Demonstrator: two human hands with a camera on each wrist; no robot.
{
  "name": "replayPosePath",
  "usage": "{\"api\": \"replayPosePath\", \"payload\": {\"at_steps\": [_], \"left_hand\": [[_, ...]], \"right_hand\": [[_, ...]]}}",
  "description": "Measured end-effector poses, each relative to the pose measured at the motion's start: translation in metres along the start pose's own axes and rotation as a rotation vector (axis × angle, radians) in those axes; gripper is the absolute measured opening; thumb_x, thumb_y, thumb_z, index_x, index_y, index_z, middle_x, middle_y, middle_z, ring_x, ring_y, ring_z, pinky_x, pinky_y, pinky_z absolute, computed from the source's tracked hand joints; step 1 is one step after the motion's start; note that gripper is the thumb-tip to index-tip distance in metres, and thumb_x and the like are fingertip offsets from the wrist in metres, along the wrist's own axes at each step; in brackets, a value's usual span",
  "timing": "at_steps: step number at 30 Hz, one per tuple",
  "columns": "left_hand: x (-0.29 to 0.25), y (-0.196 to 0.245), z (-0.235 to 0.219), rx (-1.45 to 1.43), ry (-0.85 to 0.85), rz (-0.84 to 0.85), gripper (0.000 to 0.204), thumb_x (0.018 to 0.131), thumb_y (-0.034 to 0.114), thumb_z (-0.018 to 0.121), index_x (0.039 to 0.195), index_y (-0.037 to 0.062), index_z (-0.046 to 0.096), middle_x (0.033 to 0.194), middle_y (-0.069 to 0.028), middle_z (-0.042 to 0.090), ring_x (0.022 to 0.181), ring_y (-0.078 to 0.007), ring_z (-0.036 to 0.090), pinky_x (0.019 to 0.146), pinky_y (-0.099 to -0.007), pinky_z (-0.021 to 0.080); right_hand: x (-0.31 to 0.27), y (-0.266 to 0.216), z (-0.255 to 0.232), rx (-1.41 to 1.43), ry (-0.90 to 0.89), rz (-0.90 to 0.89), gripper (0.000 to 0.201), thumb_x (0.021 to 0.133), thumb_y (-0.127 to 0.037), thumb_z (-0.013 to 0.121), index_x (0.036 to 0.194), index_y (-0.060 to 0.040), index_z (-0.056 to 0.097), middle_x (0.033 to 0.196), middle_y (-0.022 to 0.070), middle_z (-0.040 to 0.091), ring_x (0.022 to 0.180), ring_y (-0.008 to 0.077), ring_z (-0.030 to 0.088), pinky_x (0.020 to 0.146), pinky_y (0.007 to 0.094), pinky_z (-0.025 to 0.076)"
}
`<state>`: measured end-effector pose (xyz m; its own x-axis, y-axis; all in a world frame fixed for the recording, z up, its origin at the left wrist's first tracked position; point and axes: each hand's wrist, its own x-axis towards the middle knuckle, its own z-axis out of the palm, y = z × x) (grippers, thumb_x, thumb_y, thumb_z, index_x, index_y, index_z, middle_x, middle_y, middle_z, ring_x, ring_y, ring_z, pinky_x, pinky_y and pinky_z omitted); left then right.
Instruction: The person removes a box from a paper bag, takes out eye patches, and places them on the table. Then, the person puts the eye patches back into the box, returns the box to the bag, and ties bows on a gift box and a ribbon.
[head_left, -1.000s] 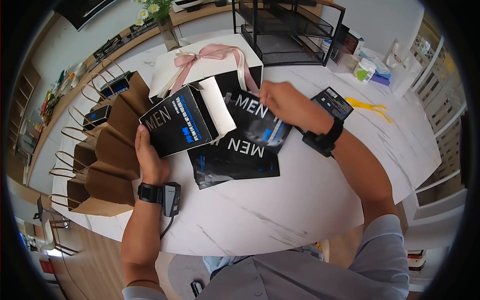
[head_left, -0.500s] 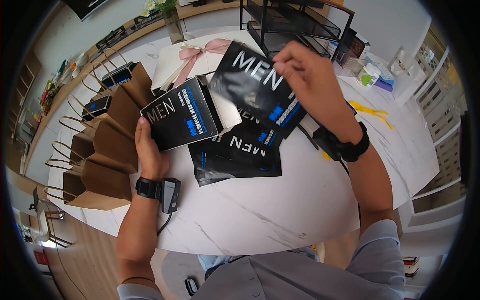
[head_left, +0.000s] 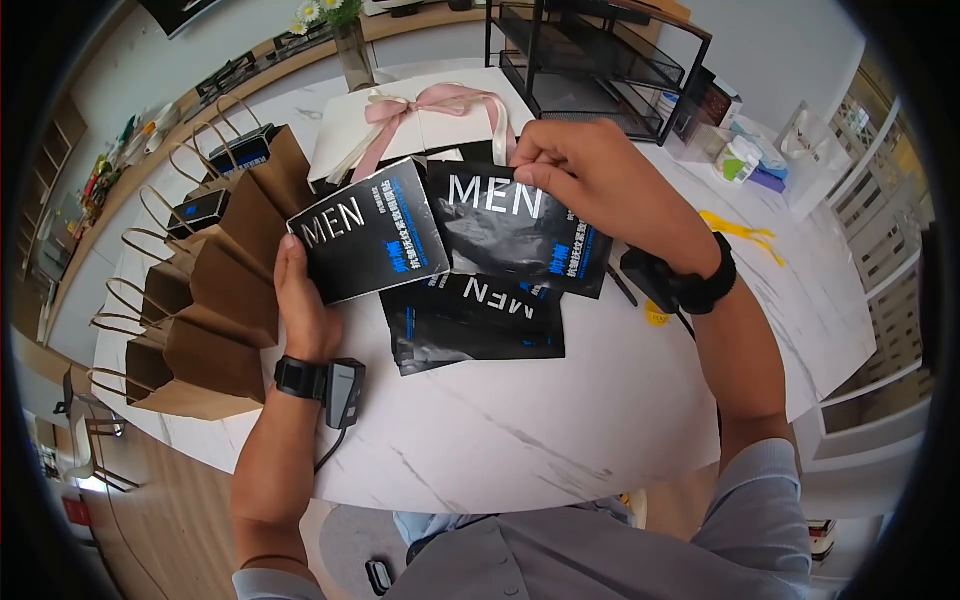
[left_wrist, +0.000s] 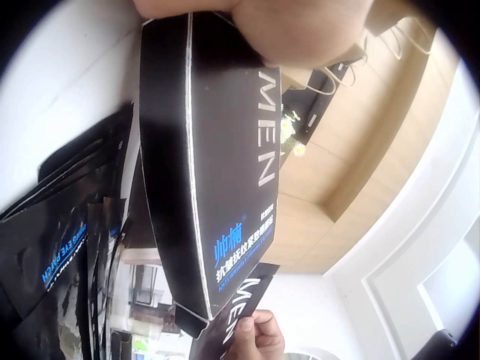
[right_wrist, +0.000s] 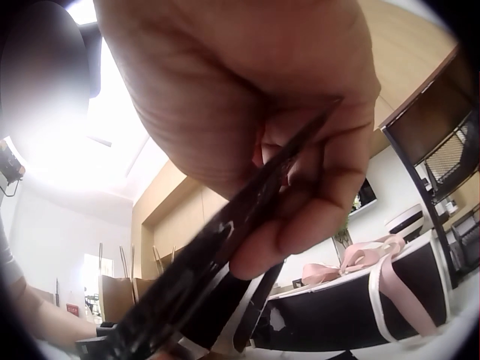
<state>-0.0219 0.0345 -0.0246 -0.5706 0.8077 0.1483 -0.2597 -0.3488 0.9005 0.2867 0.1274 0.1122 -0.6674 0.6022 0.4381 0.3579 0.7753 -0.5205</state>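
My left hand [head_left: 305, 305] holds a black eye patch box [head_left: 370, 245] marked MEN, its thumb on the front near the lower left corner. In the left wrist view the box [left_wrist: 225, 150] fills the middle. My right hand [head_left: 590, 185] pinches the top edge of a flat black eye patch sachet [head_left: 500, 235], which hangs right beside the box's right end. The right wrist view has this sachet [right_wrist: 202, 277] edge-on between thumb and fingers. Below them, several more sachets [head_left: 490, 325] lie overlapping on the table. The box's inside is hidden.
Brown paper bags [head_left: 220, 290] stand in a row at the left, two with black boxes inside. Behind the hands sits a white and black gift box [head_left: 345, 125] with a pink ribbon. A black mesh rack [head_left: 600, 60] and a yellow item [head_left: 745, 235] are at the right.
The right hand has raised the sachet from over the pile, then lowered it to the box's right end. The box's white flap, visible earlier, is now out of sight.
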Motion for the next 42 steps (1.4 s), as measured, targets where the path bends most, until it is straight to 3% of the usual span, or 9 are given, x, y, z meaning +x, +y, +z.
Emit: {"api": "replayPosePath", "payload": {"at_steps": [5,7,14,21,24,25,27,33,42], "left_hand": [[-0.001,0.001,0.003,0.002,0.011,-0.023,0.037,0.108,0.037,0.046,0.121,0.0056,0.061,0.114,-0.0009,0.066,0.103,-0.0104,0.059,0.095,-0.0283,0.046],[-0.001,0.002,0.003,0.021,-0.014,-0.019,0.038,0.108,0.038,0.047,0.122,0.0055,0.060,0.114,-0.0010,0.065,0.103,-0.0103,0.059,0.095,-0.0284,0.046],[-0.001,-0.001,0.003,-0.007,-0.020,0.030,0.038,0.107,0.038,0.050,0.124,0.0046,0.059,0.115,-0.0002,0.065,0.105,-0.0099,0.058,0.096,-0.0281,0.045],[-0.005,0.002,0.008,0.018,-0.122,-0.020,0.035,0.108,0.036,0.049,0.119,0.0050,0.061,0.112,0.0012,0.064,0.102,-0.0080,0.057,0.096,-0.0264,0.043],[0.001,-0.002,0.000,-0.004,-0.098,-0.019,0.034,0.108,0.035,0.047,0.117,0.0055,0.062,0.109,0.0016,0.064,0.101,-0.0076,0.057,0.096,-0.0262,0.043],[0.003,-0.004,-0.004,-0.005,-0.075,-0.012,0.033,0.108,0.034,0.047,0.115,0.0057,0.062,0.108,0.0017,0.065,0.100,-0.0075,0.057,0.095,-0.0261,0.043],[0.000,-0.005,-0.005,-0.028,-0.044,-0.003,0.033,0.108,0.034,0.047,0.116,0.0060,0.062,0.109,0.0018,0.065,0.100,-0.0076,0.057,0.094,-0.0259,0.044],[-0.004,0.002,0.007,-0.042,0.009,-0.052,0.032,0.108,0.034,0.048,0.118,0.0070,0.062,0.111,0.0016,0.066,0.099,-0.0085,0.060,0.092,-0.0258,0.047],[0.005,-0.006,-0.009,-0.022,-0.060,-0.039,0.035,0.107,0.037,0.048,0.123,0.0085,0.061,0.118,-0.0007,0.066,0.107,-0.0119,0.060,0.099,-0.0311,0.046]], "right_hand": [[0.019,-0.001,-0.006,-0.099,-0.095,-0.092,0.014,0.090,-0.009,0.068,0.092,0.0041,0.066,0.066,0.0102,0.061,0.060,0.0153,0.054,0.059,0.0297,0.043],[0.025,0.005,-0.005,-0.077,-0.181,-0.064,0.014,0.087,-0.012,0.067,0.088,0.0013,0.071,0.074,0.0149,0.068,0.065,0.0229,0.064,0.063,0.0352,0.049],[0.032,0.010,-0.010,-0.128,-0.283,0.041,0.015,0.086,-0.014,0.070,0.087,0.0010,0.071,0.075,0.0126,0.068,0.065,0.0207,0.063,0.063,0.0332,0.048],[0.034,0.005,0.024,0.086,-0.240,-0.085,0.021,0.087,-0.023,0.073,0.087,-0.0021,0.070,0.077,0.0092,0.069,0.071,0.0198,0.065,0.066,0.0320,0.050],[0.033,0.001,0.022,-0.086,0.050,-0.045,0.039,0.085,-0.041,0.076,0.085,-0.0026,0.069,0.068,0.0097,0.067,0.062,0.0215,0.065,0.060,0.0325,0.050],[0.031,0.012,0.016,-0.096,0.102,-0.040,0.038,0.086,-0.039,0.077,0.085,-0.0014,0.069,0.063,0.0103,0.066,0.060,0.0193,0.067,0.055,0.0301,0.049],[0.023,0.002,-0.002,0.139,-0.135,0.300,0.030,0.090,-0.025,0.075,0.093,0.0028,0.067,0.068,0.0106,0.068,0.066,0.0169,0.071,0.055,0.0266,0.052],[0.010,-0.007,0.047,0.727,-0.084,0.256,0.014,0.092,0.001,0.061,0.103,0.0097,0.060,0.086,0.0160,0.069,0.075,0.0215,0.074,0.064,0.0267,0.061],[-0.006,-0.007,0.056,0.362,0.015,0.222,0.016,0.095,-0.010,0.066,0.097,0.0052,0.067,0.079,0.0147,0.072,0.069,0.0181,0.073,0.064,0.0258,0.057]]}}
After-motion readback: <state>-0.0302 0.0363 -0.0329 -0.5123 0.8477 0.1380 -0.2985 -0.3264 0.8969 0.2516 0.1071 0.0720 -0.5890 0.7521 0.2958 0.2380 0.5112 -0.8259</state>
